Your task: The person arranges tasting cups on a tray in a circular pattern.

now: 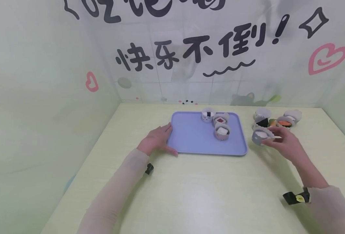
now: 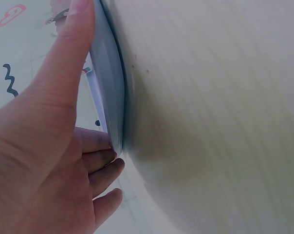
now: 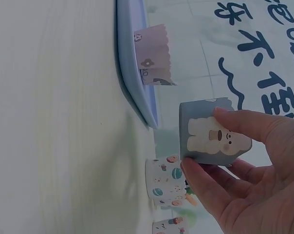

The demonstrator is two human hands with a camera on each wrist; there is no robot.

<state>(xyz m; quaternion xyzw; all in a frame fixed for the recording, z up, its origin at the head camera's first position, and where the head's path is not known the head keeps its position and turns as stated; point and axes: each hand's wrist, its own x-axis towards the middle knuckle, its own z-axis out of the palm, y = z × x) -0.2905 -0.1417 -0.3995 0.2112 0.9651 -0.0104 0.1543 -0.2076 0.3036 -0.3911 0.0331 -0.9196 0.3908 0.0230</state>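
Observation:
My right hand [image 1: 284, 143] pinches a blue-grey paper cup [image 1: 259, 136] just right of the tray; a pale item sits inside. In the right wrist view the cup [image 3: 205, 134] shows a white bear print, held between the thumb and fingers of the hand [image 3: 264, 165]. At the left, my left hand [image 1: 158, 139] rests against the left edge of the blue tray [image 1: 196, 136]. The left wrist view has that hand [image 2: 45, 141] with thumb and fingers along the tray's side [image 2: 110, 83]. Three cups stand on the tray, one holding a white piece [image 1: 222, 131].
Several more cups stand at the back right of the table [image 1: 201, 188], among them one with a black piece [image 1: 262, 122] and one with an orange piece [image 1: 285, 123]. A wall [image 1: 187, 87] with lettering rises behind the table.

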